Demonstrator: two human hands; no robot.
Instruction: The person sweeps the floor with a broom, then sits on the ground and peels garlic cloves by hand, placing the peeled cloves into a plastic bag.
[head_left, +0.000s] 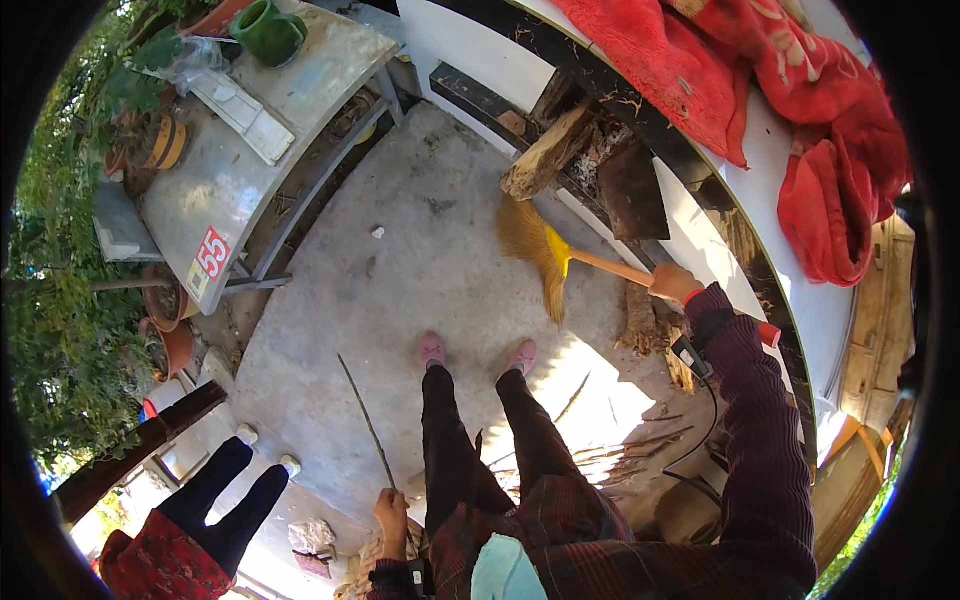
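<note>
My right hand (673, 283) is closed around the wooden handle of a broom (536, 244) with yellow-brown bristles. The bristles rest at the concrete floor, just below the end of a split log (551, 150) that juts from a low opening. In my left hand (391, 511), low in the view, is a long thin stick (365, 412), its far end pointing up over the floor. A small pale scrap (378, 232) lies on the concrete, left of the broom.
A table (315, 82) with a green pot (268, 34) stands at upper left. Red fabric (817, 112) covers part of a raised surface at upper right. Thin sticks (630, 454) and bark (640, 319) lie on the floor at right. Another person (195, 525) stands at lower left.
</note>
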